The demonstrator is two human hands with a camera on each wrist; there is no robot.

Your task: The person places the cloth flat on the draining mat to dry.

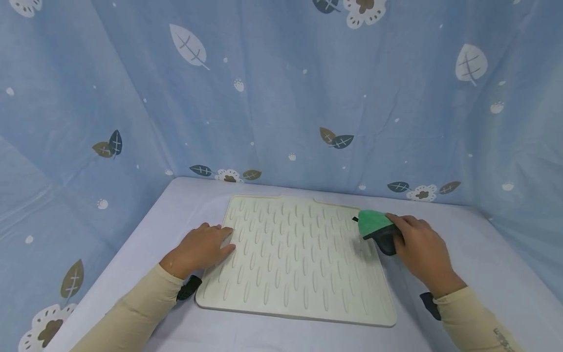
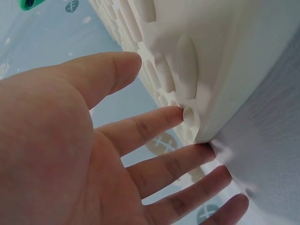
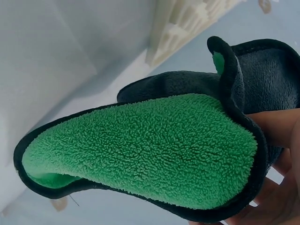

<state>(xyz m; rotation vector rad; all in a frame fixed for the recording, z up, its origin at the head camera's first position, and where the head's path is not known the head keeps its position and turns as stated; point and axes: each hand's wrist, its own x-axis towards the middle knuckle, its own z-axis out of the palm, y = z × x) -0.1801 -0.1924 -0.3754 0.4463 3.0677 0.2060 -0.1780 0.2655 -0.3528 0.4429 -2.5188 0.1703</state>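
One cloth point(image 1: 373, 222) gripped in right hand point(image 1: 425, 252) at frame right, mat point(image 1: 296, 266) stretching leftward, long axis across frame, left hand point(image 1: 200, 250) loosely spread at mat's left edge.

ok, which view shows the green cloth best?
Right wrist: the green cloth fills much of the frame, its pile and dark edging clear. Head shows it small, partly covered by the right hand. Left wrist seems to catch only a bit of it, top-left corner.
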